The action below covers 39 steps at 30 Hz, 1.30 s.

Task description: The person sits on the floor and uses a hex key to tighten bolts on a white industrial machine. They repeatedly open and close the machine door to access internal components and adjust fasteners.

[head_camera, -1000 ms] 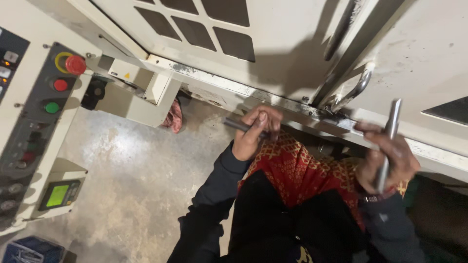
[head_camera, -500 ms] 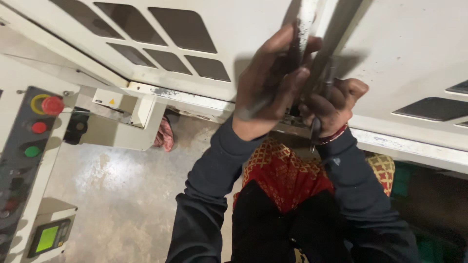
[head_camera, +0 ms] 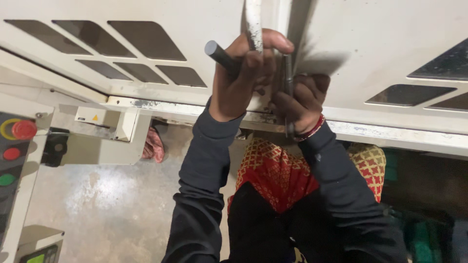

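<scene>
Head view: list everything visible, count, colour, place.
Machine doors: two, off-white, dark slanted vents, across the top.
Door handle: one, white, top centre, in the left hand.
Rod: one, grey metal, in the left hand with the handle.
Thin bar: one, dark metal, upright, in the right hand.
Control panel: one, grey, far left; red, red and green buttons.
Floor: grey concrete, lower left.
Cloth: one, pinkish, under the machine edge.
Left hand: gripping handle and rod.
Right hand: red bangle, closed on the bar.
</scene>
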Motion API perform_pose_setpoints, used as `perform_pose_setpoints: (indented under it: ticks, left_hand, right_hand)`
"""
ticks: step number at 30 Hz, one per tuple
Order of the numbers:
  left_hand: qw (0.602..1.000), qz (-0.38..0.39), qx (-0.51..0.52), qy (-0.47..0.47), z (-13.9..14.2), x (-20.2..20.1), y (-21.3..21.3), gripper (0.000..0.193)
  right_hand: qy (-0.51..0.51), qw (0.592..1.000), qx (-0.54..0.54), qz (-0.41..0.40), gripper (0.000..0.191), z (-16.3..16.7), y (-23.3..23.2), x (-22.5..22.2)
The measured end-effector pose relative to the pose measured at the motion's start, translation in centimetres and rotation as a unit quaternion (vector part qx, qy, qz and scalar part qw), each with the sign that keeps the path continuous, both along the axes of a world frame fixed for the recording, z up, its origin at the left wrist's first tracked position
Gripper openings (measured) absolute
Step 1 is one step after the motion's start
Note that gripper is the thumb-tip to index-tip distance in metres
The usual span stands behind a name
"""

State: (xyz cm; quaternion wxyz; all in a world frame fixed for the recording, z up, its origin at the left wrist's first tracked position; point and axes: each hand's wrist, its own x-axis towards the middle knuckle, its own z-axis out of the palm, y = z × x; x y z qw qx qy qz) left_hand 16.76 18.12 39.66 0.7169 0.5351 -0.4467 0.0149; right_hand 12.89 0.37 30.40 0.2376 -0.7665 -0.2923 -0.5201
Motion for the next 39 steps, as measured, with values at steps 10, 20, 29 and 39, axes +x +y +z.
perform_pose_setpoints:
  ticks: [10, 20, 29, 39]
  left_hand:
    - [0.999, 0.005, 0.002, 0.042, 0.4, -0.9, 0.5, 0.058]
    - [0.997, 0.023, -0.038, 0.061, 0.2, -0.8, 1.8, 0.054]
    - [0.974, 0.223, -0.04, 0.013, -0.4, -1.4, 2.5, 0.046]
    - [0.956, 0.28, -0.088, 0.0, -0.8, -1.0, 3.6, 0.039]
  right_hand:
    - [0.012, 1.0, -0.007, 0.013, 0.021, 1.3, 0.1, -0.5]
    - [-0.021, 0.999, 0.004, 0.028, 0.019, 0.7, 0.0, 0.1]
    - [-0.02, 0.998, 0.025, 0.047, 0.016, -0.3, 0.0, 0.8]
    - [0.031, 0.999, 0.016, 0.033, 0.014, 1.0, 0.1, -0.3]
